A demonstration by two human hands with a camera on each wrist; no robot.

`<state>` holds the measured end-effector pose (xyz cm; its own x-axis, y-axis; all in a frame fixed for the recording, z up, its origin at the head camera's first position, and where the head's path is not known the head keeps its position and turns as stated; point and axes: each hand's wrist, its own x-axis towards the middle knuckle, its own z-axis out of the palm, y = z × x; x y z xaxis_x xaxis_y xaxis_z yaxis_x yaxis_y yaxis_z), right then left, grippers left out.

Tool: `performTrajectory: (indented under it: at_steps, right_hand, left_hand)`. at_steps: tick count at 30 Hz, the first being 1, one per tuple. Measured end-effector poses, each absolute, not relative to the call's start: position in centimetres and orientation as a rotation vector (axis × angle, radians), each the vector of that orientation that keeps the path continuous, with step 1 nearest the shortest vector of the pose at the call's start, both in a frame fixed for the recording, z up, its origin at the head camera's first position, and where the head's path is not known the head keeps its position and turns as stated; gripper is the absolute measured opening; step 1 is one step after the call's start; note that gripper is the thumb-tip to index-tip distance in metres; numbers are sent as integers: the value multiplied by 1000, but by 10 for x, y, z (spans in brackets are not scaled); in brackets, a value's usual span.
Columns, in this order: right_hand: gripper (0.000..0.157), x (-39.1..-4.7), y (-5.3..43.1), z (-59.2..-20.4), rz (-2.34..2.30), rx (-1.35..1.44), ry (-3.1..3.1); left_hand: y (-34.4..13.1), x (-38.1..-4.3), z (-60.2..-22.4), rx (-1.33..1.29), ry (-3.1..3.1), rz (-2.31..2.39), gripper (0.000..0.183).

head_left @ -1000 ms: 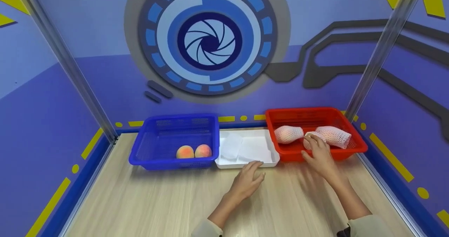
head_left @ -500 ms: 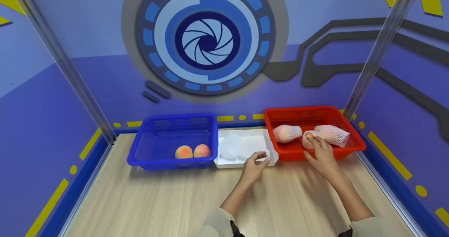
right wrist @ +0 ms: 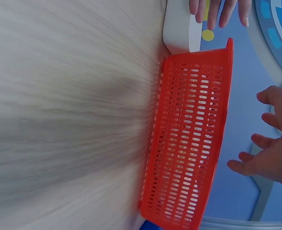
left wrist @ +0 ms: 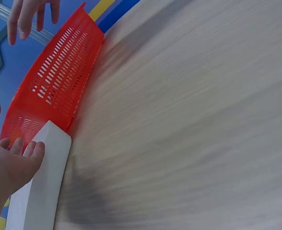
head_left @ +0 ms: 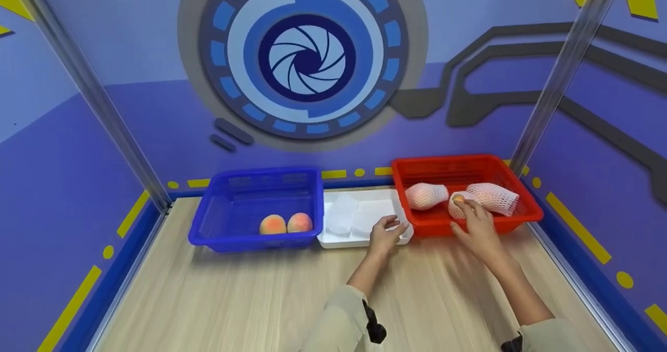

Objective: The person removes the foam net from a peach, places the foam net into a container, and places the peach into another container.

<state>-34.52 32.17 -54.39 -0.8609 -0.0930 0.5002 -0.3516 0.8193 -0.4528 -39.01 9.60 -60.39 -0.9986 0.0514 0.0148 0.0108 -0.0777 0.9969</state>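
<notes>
Inside the red basket lie three peaches in white foam nets. The middle netted peach shows bare fruit through the net's open end. My right hand reaches over the front rim, fingertips right at this peach; in the right wrist view its fingers are spread and loosely bent above the basket. My left hand hovers at the right front corner of the white tray, with nothing in it. Its fingers are relaxed, palm up in the left wrist view. Thin white foam sheets lie in the tray.
On the left, a blue basket holds two bare peaches near its front right. Baskets and tray stand side by side on a wooden table, close to the back wall. Metal posts rise at the back corners.
My left hand has moved right and forward, from in front of the tray to over its right corner. The right hand's fingers have drawn back slightly, uncovering the middle peach's bare end.
</notes>
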Motion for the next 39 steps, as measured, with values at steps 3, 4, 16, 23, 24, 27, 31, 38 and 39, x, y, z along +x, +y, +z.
performTrajectory:
  at_steps: [3,4,16,23,24,27,31,38,39]
  right_hand:
    - [52,-347,320,-543,761,338,-2534]
    - [52,-348,320,-543,761,342,-2530]
    - [52,-353,321,-542,725,394,-2488]
    - [50,-350,325,-537,739,368,-2514]
    - [48,-350,325,-537,739,369,-2512]
    - [44,-350,325,-537,736,371,-2512]
    - [40,-351,325,-535,717,369,-2531]
    - [32,-361,326,-522,675,399,-2566]
    - [32,-364,327,-518,670,402,-2572]
  left_hand:
    - [101,-395,-603,55,2113,2265,44]
    - [103,-396,-602,61,2118,2258,44]
    - [115,-409,-594,187,2240,2252,28]
    - [123,-408,-588,158,2112,2274,23]
    - [124,-409,-588,153,2096,2274,23]
    - [126,-408,-588,149,2070,2280,23]
    - [128,-406,-590,150,2041,2303,22]
    - [127,-404,-592,80,1853,2386,22]
    - [127,-403,-592,59,1809,2400,23]
